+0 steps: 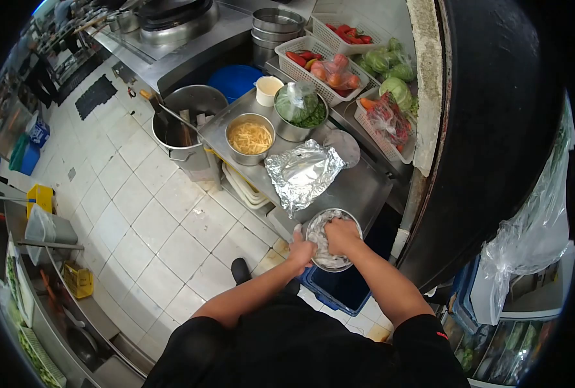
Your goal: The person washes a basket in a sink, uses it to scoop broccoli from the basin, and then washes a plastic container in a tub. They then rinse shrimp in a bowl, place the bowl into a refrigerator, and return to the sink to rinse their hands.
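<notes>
Left grip (pixel 301 251) pinches the bowl (pixel 356 224) rim; right grip (pixel 342 236) curls tight into pale contents (pixel 323 251) beneath it; best knead gently, bowl steadied

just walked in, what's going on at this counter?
A person in a black top stands at a steel counter in a kitchen, both hands at a metal bowl on its near edge. The left hand grips the bowl's rim; the right hand is down in the pale contents. Whether its fingers are closed on anything is unclear. Further back sit a crumpled foil bundle, a bowl of yellow shreds and a bowl of greens under plastic.
</notes>
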Available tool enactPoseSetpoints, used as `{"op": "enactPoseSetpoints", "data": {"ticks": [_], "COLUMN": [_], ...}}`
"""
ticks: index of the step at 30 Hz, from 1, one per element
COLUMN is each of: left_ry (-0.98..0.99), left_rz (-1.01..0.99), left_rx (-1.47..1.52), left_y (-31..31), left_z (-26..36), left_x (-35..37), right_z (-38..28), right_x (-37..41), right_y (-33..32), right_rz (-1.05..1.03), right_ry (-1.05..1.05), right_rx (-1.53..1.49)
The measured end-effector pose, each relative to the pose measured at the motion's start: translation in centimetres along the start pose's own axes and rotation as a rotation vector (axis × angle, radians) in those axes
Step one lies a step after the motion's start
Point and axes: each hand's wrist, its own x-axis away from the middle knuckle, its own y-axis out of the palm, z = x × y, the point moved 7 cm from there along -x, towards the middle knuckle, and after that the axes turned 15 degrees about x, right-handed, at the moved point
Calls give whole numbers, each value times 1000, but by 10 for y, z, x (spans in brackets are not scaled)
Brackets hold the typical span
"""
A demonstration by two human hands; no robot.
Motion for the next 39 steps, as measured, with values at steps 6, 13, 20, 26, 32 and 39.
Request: {"op": "enactPoseSetpoints", "data": {"ticks": [6,13,20,26,32,39], "left_ry": [33,-22,15,110,114,195], "left_rz": [-43,-111,-227,-272,-184,-165], "left_rx": [105,174,94,312,392,406], "left_y": [-1,-2,-3,4,2,-1], "left_z": [-8,-3,11,5,-3,-9], "left_x": [-9,-3,4,-7,-14,-24], "right_z": [-2,-4,-9,-5,-3,-3], "right_x": [6,14,11,5,3,8], "right_y": [-1,-2,4,8,7,5], "right_rz": [13,171,135,96,-6,79], "right_ry": [101,200,100,55,53,103], "right_rx": [-25,-46,-35,-36,-83,-117]}}
